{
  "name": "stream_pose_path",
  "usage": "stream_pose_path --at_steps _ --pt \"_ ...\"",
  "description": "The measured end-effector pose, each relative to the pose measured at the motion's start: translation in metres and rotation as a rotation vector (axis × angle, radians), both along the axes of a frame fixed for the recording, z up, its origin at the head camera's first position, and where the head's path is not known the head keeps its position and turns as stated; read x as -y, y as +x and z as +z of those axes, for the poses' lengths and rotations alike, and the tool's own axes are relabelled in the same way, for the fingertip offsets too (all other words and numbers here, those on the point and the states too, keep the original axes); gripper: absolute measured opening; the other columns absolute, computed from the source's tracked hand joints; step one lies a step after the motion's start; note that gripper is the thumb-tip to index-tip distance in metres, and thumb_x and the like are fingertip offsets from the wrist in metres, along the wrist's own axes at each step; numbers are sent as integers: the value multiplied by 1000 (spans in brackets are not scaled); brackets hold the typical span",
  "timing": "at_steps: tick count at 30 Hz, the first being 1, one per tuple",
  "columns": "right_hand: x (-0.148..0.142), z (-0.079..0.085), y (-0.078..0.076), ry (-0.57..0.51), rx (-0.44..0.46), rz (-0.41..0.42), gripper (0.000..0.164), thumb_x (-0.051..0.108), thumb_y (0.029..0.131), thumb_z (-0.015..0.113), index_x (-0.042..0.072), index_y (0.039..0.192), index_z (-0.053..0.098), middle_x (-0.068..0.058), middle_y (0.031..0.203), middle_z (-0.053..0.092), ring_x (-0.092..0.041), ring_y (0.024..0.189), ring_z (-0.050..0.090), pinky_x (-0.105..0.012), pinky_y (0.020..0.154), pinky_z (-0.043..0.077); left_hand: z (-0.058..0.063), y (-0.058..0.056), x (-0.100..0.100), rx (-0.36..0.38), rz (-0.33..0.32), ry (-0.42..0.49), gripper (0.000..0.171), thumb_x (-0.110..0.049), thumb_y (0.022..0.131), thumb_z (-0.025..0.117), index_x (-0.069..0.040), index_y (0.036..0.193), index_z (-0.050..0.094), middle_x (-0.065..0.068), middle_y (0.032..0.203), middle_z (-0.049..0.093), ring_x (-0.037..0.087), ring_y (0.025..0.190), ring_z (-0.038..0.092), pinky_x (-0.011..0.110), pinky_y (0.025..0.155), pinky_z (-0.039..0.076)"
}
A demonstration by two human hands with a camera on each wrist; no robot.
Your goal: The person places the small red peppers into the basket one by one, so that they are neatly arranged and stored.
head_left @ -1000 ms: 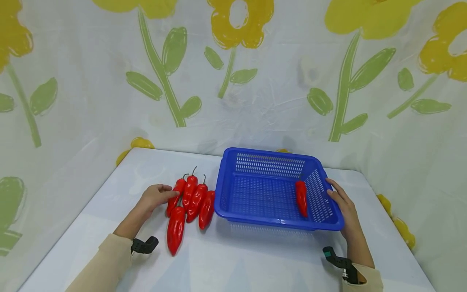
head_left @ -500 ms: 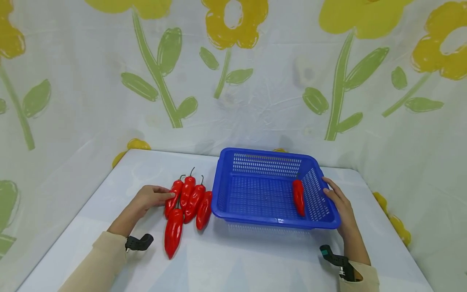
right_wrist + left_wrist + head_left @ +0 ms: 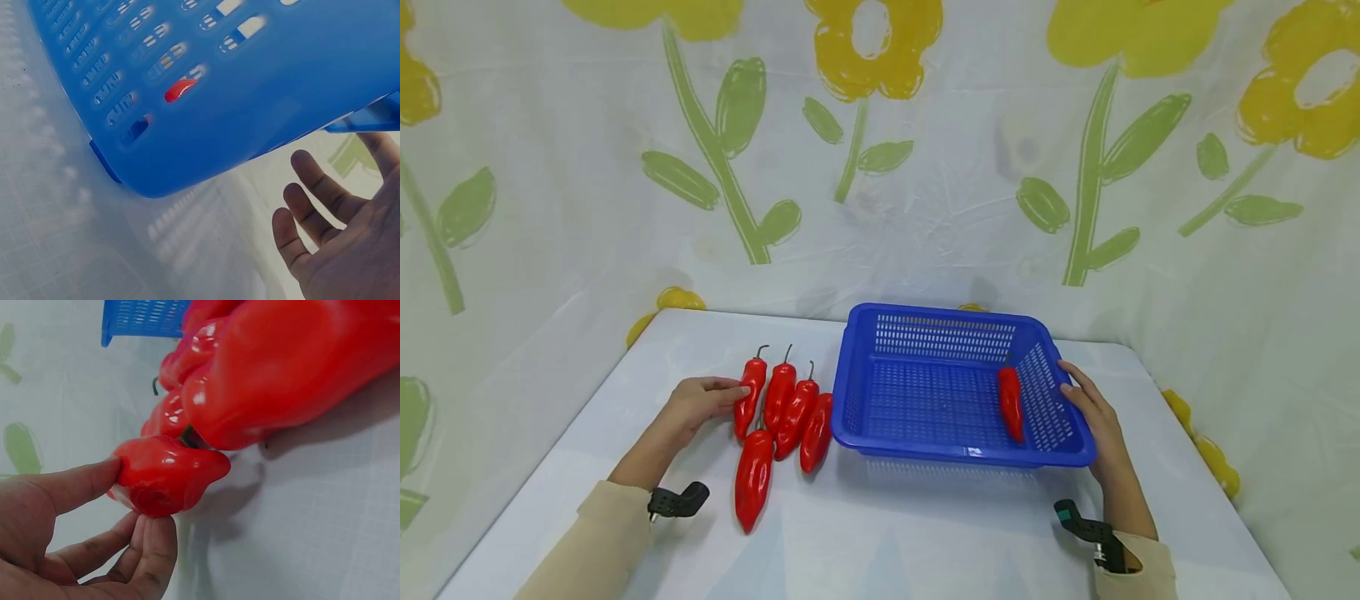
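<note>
My left hand pinches the leftmost red chili pepper between thumb and fingers. The left wrist view shows that pepper from its tip end, thumb on one side and fingertips on the other. Several more red peppers lie close to its right, and one pepper lies nearer the front. My right hand holds the right rim of the blue plastic basket, thumb and index finger at the rim. From the right wrist, the other fingers of my left hand aside, three right fingers hang apart from the basket wall.
Inside the basket, one red pepper lies near the right wall. Its near side casts a shadow on the white table. A flower-printed curtain hangs behind the table's back edge.
My left hand has moved the leftmost pepper a little up and left, opening a gap to its neighbour. My right hand keeps its place on the basket; the whole view has shifted slightly.
</note>
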State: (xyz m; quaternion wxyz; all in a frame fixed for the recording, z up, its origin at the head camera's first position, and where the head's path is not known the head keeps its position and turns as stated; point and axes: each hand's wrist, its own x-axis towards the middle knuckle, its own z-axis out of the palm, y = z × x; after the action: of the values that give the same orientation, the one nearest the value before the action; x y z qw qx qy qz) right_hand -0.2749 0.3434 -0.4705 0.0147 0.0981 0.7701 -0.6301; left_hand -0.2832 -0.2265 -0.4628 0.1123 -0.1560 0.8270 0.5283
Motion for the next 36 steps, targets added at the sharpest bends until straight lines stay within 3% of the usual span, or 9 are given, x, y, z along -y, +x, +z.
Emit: stream_pose_path --at_steps 6,14,21,36 --pt "-1 -1 -4 7 -6 5 61 54 101 47 44 157 25 -17 162 23 -44 136 39 -32 78 60 15 3 -6 -60 -6 33 64 -35 95 69 5 140 48 26 138 51 38 121 55 47 101 49" --pt "1 2 -7 15 -15 17 63 56 100 48 43 157 26 -16 164 21 -46 138 36 -32 79 60 37 7 -21 -102 -61 110 67 -37 96 68 5 143 47 25 141 51 35 123 57 48 104 45" --pt "0 2 -10 25 -9 26 62 53 102 46 40 158 24 -18 163 21 -46 138 36 -32 79 60 56 11 -34 -138 -92 181 67 -36 96 67 4 145 45 24 141 52 31 121 60 39 101 48" --pt "-3 -2 -1 14 -7 21 63 54 101 45 40 158 23 -19 162 22 -46 136 37 -32 78 60 78 5 -82 -185 -157 252 58 -30 96 69 4 139 52 22 132 59 32 118 62 45 103 46"
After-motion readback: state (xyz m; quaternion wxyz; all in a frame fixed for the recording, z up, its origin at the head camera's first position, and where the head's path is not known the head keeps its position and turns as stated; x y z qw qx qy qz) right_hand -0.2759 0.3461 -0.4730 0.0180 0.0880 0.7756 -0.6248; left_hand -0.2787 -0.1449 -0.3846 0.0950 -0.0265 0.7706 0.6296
